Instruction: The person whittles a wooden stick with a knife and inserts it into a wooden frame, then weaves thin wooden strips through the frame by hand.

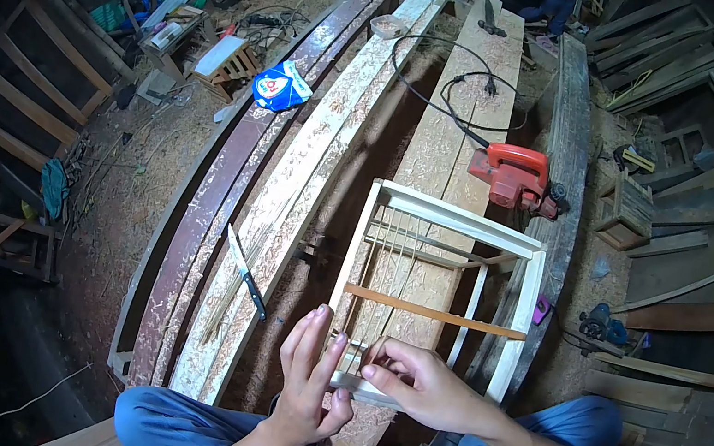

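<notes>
Sat with a wooden frame (461, 216) lying flat directly ahead of both hands, its near rail under them. Held the left hand (308, 383) wide open, fingers straight and pointing away, palm edge against that rail, gripping nothing. Pinched the right hand (416, 384) nearly shut, thumb and fingertips on the same rail, just beside the left; could not tell whether a thin rod (386, 274) lay in the pinch. Just beyond the fingers, a brown slat (436, 313) across the frame. Left of the left hand, a knife (248, 276); far beyond the right, a red planer (514, 175)
</notes>
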`<control>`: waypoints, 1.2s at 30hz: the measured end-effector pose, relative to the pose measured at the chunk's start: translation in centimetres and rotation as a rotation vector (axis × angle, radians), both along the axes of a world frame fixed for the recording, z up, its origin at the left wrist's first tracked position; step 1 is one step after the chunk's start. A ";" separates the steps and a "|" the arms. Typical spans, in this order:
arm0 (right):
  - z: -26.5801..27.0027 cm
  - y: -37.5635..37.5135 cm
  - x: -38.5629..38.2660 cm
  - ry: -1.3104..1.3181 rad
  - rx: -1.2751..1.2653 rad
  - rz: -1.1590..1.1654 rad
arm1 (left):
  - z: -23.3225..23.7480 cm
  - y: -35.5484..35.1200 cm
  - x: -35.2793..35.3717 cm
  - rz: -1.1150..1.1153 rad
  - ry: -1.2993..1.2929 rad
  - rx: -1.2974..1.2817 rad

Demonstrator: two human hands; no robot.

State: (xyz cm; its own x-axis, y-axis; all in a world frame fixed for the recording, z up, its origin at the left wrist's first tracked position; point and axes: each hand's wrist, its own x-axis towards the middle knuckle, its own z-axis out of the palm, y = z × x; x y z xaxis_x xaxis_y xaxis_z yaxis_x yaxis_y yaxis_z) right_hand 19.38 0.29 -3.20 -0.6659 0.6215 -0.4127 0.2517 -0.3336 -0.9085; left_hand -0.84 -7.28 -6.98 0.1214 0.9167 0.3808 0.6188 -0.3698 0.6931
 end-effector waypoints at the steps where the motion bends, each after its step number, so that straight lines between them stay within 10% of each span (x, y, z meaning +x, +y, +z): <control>1: 0.1 0.1 0.0 0.002 -0.003 0.000 | -0.1 0.0 -0.1 0.000 -0.005 0.005; 36: -0.3 -1.0 -0.4 -0.035 0.103 -0.065 | -0.5 -0.3 -0.2 -0.003 -0.010 0.037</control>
